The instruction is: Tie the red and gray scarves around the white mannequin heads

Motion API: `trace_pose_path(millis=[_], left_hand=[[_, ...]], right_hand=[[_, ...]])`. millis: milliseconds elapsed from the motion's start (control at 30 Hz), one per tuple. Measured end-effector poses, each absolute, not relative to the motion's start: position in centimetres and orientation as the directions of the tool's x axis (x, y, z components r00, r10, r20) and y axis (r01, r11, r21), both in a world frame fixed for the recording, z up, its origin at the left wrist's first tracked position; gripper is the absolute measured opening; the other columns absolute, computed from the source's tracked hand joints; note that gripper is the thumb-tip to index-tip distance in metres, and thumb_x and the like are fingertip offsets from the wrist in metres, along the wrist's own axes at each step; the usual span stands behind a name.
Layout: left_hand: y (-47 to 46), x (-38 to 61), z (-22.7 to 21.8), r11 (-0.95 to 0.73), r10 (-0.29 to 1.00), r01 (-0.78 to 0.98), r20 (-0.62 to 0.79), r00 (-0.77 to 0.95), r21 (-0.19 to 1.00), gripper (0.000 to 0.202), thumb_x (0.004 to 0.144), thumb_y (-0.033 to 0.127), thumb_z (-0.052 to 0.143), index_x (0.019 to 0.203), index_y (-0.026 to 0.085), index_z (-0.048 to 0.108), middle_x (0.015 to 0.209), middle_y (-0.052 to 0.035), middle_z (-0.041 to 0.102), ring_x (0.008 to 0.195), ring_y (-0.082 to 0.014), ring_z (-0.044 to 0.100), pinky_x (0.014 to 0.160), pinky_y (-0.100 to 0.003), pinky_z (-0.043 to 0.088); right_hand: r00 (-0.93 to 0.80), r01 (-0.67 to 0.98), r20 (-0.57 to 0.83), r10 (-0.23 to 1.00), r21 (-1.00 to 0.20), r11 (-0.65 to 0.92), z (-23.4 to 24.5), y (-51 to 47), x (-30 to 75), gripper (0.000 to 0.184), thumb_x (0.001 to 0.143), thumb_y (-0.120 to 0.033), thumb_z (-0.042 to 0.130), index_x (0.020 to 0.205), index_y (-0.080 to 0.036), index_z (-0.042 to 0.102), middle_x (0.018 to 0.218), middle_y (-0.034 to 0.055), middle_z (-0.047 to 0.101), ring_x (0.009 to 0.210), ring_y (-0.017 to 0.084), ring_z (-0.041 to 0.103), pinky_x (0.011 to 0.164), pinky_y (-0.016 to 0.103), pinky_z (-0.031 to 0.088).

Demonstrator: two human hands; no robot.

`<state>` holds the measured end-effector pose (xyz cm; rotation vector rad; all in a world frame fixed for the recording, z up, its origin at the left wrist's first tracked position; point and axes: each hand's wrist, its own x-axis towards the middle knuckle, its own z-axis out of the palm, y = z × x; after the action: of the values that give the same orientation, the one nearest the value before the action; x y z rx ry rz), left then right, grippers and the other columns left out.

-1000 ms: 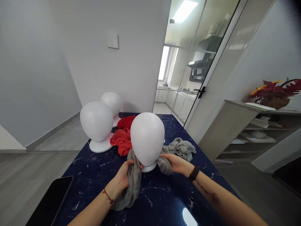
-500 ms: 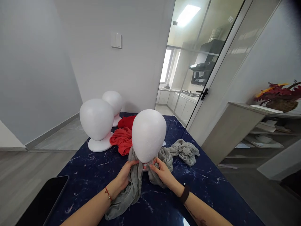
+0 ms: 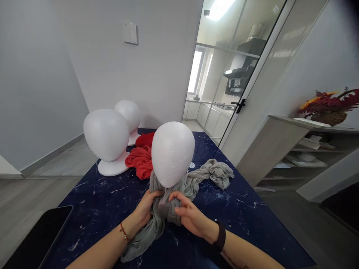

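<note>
In the head view, a white foam mannequin head (image 3: 173,153) stands upright in front of me. A thin grey scarf (image 3: 143,237) wraps around its neck. One end hangs down toward me on the left, and the rest trails right into a loose bundle on the table. My left hand (image 3: 147,207) is closed on the scarf just below the chin, with the thumb on top. Close beside it, my right hand (image 3: 190,216) touches the scarf's front fold with its index finger stretched out and its fingers apart. The scarf hides the head's neck and most of its base.
Two more white foam heads (image 3: 106,136) stand on the left of the dark blue marbled table (image 3: 98,209). Red cloths (image 3: 141,160) lie beside them. At the near left is a black flat device (image 3: 39,237). A glass door (image 3: 221,74) and shelf unit (image 3: 280,149) stand beyond.
My right hand has loosened its pinch, and its fingers have spread. The right-hand part of the scarf has come across to the front of the neck. The view has shifted slightly.
</note>
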<state>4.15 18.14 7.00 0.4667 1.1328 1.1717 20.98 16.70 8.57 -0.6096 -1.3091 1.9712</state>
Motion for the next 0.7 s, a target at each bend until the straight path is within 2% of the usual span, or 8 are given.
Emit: trace_pose_path(millis=[67,133,200,267,333,500,600,700], left_hand=[[17.9,4.2,7.2,0.365,0.893,-0.491,-0.447,-0.056,0.791,0.025,0.061,0.017,0.073,0.084,0.017,0.065,0.075,-0.0026,0.071,0.064,-0.0176,0.066,0.061,-0.027,0.051],[17.9,4.2,7.3,0.348,0.909,-0.494,-0.415,-0.029,0.797,0.028,0.063,0.023,0.074,0.089,0.016,0.066,0.084,-0.0049,0.072,0.073,-0.0186,0.067,0.069,-0.028,0.052],[17.9,4.3,7.3,0.326,0.930,-0.470,-0.368,0.003,0.820,0.032,0.063,0.025,0.076,0.091,0.016,0.066,0.088,-0.0065,0.072,0.075,-0.0194,0.067,0.071,-0.029,0.052],[17.9,4.4,7.2,0.307,0.944,-0.443,-0.330,0.026,0.842,0.032,0.060,0.024,0.077,0.089,0.014,0.067,0.086,-0.0074,0.072,0.070,-0.0191,0.066,0.068,-0.029,0.051],[17.9,4.6,7.1,0.294,0.951,-0.431,-0.306,0.042,0.853,0.031,0.059,0.022,0.077,0.087,0.013,0.067,0.082,-0.0079,0.072,0.065,-0.0184,0.065,0.065,-0.028,0.050],[17.8,4.7,6.8,0.263,0.965,-0.409,-0.245,0.096,0.874,0.029,0.057,0.019,0.076,0.085,0.013,0.069,0.076,-0.0070,0.072,0.063,-0.0178,0.064,0.063,-0.028,0.050],[17.7,4.8,6.5,0.248,0.968,-0.385,-0.218,0.122,0.889,0.029,0.054,0.013,0.076,0.083,0.014,0.069,0.073,-0.0049,0.071,0.062,-0.0171,0.062,0.062,-0.027,0.049],[17.8,4.9,5.9,0.285,0.958,-0.412,-0.273,0.089,0.866,0.022,0.056,0.014,0.076,0.076,0.015,0.068,0.068,-0.0026,0.069,0.068,-0.0187,0.062,0.064,-0.027,0.049]], right_hand=[[-0.717,-0.093,0.040,0.696,-0.995,-0.039,9.2,16.5,21.2,0.040,0.065,-0.034,0.077,0.099,-0.021,0.060,0.097,0.0016,0.059,0.093,0.017,0.054,0.090,0.031,0.037],[-0.798,0.013,0.008,0.602,-0.999,0.030,9.5,16.3,21.3,0.045,0.062,-0.032,0.080,0.102,-0.020,0.063,0.102,0.0030,0.061,0.099,0.019,0.053,0.095,0.033,0.035],[-0.859,-0.067,-0.037,0.511,-0.981,-0.182,9.5,16.3,21.4,0.049,0.063,-0.037,0.078,0.106,-0.019,0.062,0.108,0.0060,0.061,0.101,0.021,0.055,0.095,0.036,0.036],[-0.873,-0.235,-0.026,0.488,-0.852,-0.467,9.2,16.4,21.3,0.049,0.067,-0.042,0.075,0.107,-0.018,0.059,0.109,0.0082,0.061,0.098,0.021,0.060,0.092,0.038,0.040],[-0.847,-0.370,-0.010,0.531,-0.707,-0.603,8.9,16.5,21.2,0.043,0.071,-0.043,0.071,0.104,-0.017,0.058,0.106,0.0086,0.063,0.094,0.020,0.062,0.090,0.038,0.042],[-0.775,-0.492,-0.038,0.630,-0.590,-0.641,8.6,16.5,20.6,0.031,0.078,-0.037,0.064,0.100,-0.015,0.060,0.103,0.0075,0.065,0.099,0.021,0.061,0.095,0.037,0.040],[-0.757,-0.513,-0.107,0.644,-0.514,-0.688,8.5,16.2,20.2,0.036,0.077,-0.042,0.065,0.102,-0.018,0.058,0.103,0.0048,0.065,0.094,0.019,0.063,0.094,0.038,0.041],[-0.751,-0.501,-0.149,0.644,-0.506,-0.702,8.6,15.7,19.5,0.045,0.072,-0.048,0.068,0.104,-0.018,0.057,0.106,0.0066,0.065,0.097,0.020,0.062,0.094,0.039,0.040]])
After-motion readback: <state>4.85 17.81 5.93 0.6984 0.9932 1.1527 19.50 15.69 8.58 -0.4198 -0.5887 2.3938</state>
